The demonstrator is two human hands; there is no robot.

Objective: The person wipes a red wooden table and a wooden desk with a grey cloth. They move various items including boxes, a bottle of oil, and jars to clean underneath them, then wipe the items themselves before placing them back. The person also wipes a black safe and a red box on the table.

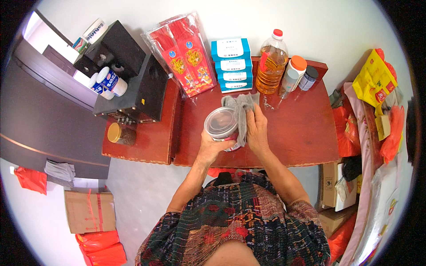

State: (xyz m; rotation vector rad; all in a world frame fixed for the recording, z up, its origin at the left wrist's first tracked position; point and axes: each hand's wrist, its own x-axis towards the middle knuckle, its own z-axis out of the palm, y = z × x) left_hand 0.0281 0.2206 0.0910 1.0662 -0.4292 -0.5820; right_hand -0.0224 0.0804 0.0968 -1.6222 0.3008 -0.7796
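My left hand (212,147) grips a round clear plastic container (221,123) with a clear lid, held tilted above the red wooden table (301,133). A grey cloth (241,108) is pressed against the container's right side by my right hand (256,129). The cloth drapes over the container's far edge and down between both hands. The two hands are close together near the table's front middle.
At the back of the table stand a stack of blue-and-white boxes (231,64), a bottle of amber oil (271,62), two smaller jars (298,71) and red packets in plastic (184,53). Black speakers (128,75) and a gold-lidded jar (116,133) sit left. Bags and boxes crowd the right.
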